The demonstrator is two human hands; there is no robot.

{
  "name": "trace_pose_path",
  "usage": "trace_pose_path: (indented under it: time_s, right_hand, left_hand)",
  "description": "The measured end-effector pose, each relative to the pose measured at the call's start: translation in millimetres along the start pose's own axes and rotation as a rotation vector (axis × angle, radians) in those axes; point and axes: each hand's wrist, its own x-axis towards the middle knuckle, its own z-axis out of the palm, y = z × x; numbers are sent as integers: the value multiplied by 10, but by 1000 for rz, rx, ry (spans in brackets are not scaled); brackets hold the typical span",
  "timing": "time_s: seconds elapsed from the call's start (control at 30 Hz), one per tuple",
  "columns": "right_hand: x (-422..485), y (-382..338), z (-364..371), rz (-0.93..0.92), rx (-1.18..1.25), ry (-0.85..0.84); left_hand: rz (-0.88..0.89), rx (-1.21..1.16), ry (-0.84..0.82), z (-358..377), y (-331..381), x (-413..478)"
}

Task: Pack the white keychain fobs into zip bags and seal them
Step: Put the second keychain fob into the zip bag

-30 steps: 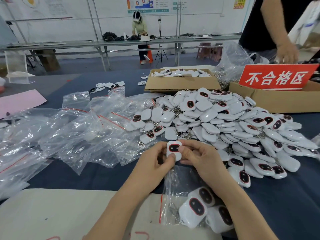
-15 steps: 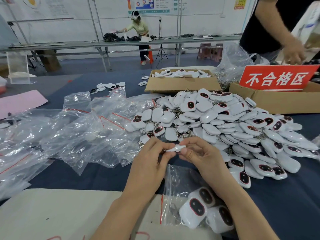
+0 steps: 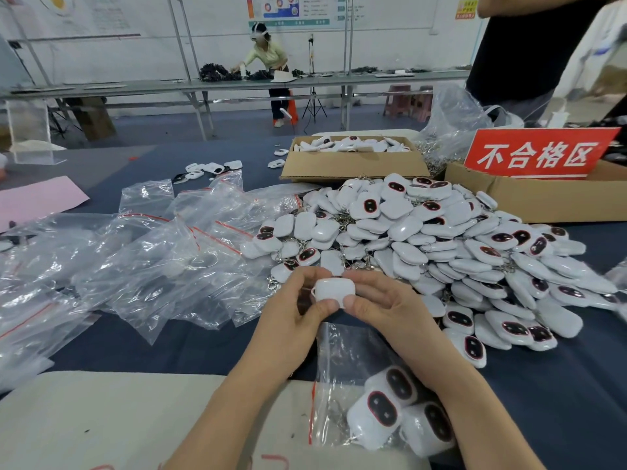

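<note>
Flipped the white keychain fob [image 3: 334, 290] from edge-on to blank back up; pinching its edges with fingers of left hand [image 3: 291, 320] and right hand [image 3: 390, 310], likely checking both faces; holding it just beyond the part-filled zip bag [image 3: 339, 361] on the bench [image 3: 169, 347], handy for bagging.

Head-worn view, forward and down, near table [image 3: 190, 347].
</note>
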Motion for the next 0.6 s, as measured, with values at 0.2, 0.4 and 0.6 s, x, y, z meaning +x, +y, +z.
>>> trace_pose_path:
  time_s: [0.2, 0.4, 0.6]
  right_hand:
    - [2, 26, 15, 17, 6, 26]
    - [0, 0, 14, 32, 60, 18]
    - [3, 1, 52, 14, 68, -18]
  left_hand:
    - [-4, 14, 34, -1, -1, 9]
    - [2, -28, 40, -12, -6, 6]
    - [-62, -192, 18, -34, 27, -10]
